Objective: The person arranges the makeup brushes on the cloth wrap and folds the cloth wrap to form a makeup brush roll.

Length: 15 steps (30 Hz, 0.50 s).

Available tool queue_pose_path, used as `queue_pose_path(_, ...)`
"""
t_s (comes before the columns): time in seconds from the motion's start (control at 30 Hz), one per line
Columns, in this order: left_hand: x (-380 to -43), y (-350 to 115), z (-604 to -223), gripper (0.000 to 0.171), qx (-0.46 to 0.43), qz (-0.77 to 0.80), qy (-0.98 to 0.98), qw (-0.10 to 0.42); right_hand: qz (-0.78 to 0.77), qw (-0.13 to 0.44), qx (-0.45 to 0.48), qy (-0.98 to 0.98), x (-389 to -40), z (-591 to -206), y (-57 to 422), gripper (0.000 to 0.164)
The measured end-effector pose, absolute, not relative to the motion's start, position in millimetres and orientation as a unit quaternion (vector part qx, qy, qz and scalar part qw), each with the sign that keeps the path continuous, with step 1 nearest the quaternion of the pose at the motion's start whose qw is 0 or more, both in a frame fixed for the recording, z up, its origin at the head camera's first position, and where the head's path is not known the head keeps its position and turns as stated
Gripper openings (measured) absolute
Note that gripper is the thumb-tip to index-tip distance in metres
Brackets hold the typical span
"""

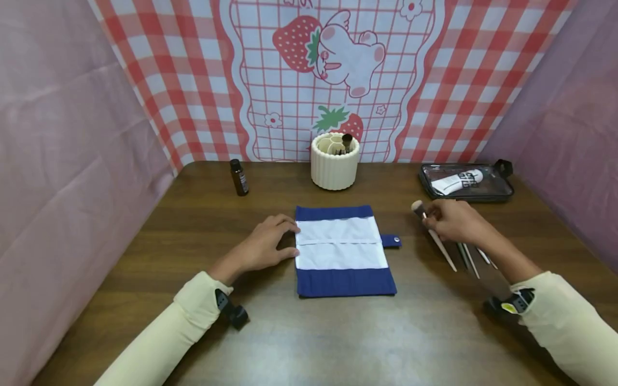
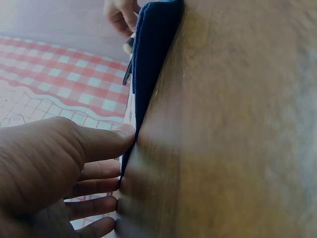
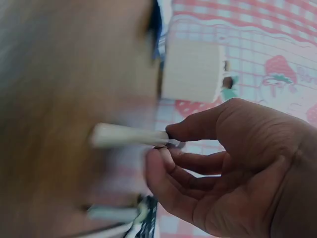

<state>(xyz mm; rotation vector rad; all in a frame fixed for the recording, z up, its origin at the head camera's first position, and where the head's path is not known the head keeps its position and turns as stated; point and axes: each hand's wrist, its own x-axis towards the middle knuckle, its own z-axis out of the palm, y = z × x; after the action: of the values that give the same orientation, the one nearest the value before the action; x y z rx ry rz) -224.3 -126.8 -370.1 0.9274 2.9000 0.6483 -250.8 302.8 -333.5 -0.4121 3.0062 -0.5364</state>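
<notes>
Pinches a makeup brush (image 1: pixel 440 246) in the right hand (image 1: pixel 451 221), beside slim tools (image 1: pixel 470 260); touches a cloth organizer (image 1: pixel 340 257) with the loosely spread left hand (image 1: pixel 265 244).

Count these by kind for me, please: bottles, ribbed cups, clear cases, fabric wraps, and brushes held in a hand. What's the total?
Bottle: 1
Ribbed cup: 1
Clear case: 1
Fabric wrap: 1
Brush held in the right hand: 1
Total: 5
</notes>
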Motion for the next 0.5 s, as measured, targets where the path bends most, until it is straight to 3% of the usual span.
queue_pose_path(0.5,-224.8,-127.1,-371.8,0.046,0.295,0.211,0.932,0.013,-0.344,0.048,-0.127,0.929,-264.3,-303.5,258.7,0.034)
